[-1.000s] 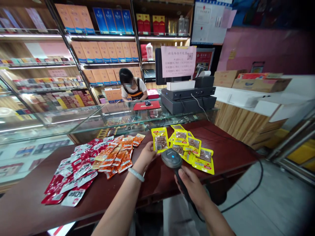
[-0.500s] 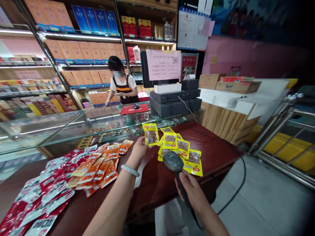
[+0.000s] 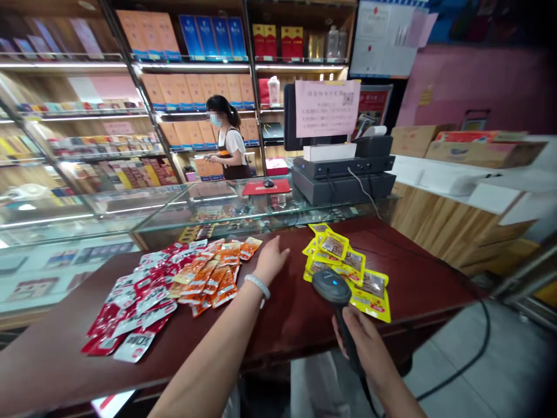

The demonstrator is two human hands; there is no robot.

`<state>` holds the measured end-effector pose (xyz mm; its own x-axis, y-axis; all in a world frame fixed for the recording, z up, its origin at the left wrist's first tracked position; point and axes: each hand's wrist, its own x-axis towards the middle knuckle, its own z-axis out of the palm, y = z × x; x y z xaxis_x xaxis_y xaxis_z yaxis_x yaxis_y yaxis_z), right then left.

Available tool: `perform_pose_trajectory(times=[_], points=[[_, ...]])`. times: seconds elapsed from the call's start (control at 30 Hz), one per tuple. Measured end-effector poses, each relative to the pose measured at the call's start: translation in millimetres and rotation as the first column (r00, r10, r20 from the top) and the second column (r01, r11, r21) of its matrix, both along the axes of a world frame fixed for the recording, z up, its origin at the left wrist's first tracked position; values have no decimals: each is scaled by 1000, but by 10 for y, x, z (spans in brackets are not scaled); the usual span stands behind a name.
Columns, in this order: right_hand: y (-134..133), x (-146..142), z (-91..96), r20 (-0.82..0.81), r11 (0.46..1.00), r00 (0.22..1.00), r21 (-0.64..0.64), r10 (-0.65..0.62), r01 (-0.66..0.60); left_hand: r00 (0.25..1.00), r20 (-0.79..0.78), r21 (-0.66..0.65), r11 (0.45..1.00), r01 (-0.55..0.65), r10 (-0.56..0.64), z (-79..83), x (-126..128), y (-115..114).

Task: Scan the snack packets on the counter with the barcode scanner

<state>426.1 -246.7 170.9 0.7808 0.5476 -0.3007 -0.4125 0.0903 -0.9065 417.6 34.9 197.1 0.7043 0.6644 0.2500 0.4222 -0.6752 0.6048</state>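
My right hand [image 3: 369, 345] grips the handle of a black barcode scanner [image 3: 333, 288], its head raised over the near edge of a pile of yellow snack packets [image 3: 346, 267] on the dark red counter [image 3: 304, 313]. My left hand [image 3: 270, 259] hovers empty over the counter with fingers stretched out, between the yellow pile and a spread of orange packets [image 3: 215, 273]. A pale bracelet is on that wrist. Red and white packets [image 3: 134, 307] lie further left.
A glass display case [image 3: 195, 209] runs behind the counter, with a cash register and monitor [image 3: 342, 168] on it. Another person [image 3: 226, 145] stands behind it by shelves of boxed goods. The scanner's cable [image 3: 470, 354] trails right toward the floor. Cardboard boxes sit at right.
My left hand held up a yellow packet before the scanner; that packet is now out of the hand, which is open over the counter. The person behind the case has turned sideways.
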Motion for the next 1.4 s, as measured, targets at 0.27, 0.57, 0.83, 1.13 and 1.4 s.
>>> perform_pose_trajectory(times=[0.27,0.57,0.83,1.13,1.4], points=[[101,-116,-44,44,991,992,71,114,-117,763,-600,284,955,-80,242,-69,-496,325],[71,-149,18,95,992,988,34,119,-122,888,-455,284,956,77,64,125,-715,-259],[59,-159,12,136,986,978,42,155,-162,845,-500,281,959,-50,190,-21,-655,-235],[69,-164,-23,147,988,977,4,155,-158,882,-430,266,961,-78,191,-15,-542,-661],[20,-163,47,147,994,983,7,107,-110,874,-481,194,981,27,71,-13,-409,-874]])
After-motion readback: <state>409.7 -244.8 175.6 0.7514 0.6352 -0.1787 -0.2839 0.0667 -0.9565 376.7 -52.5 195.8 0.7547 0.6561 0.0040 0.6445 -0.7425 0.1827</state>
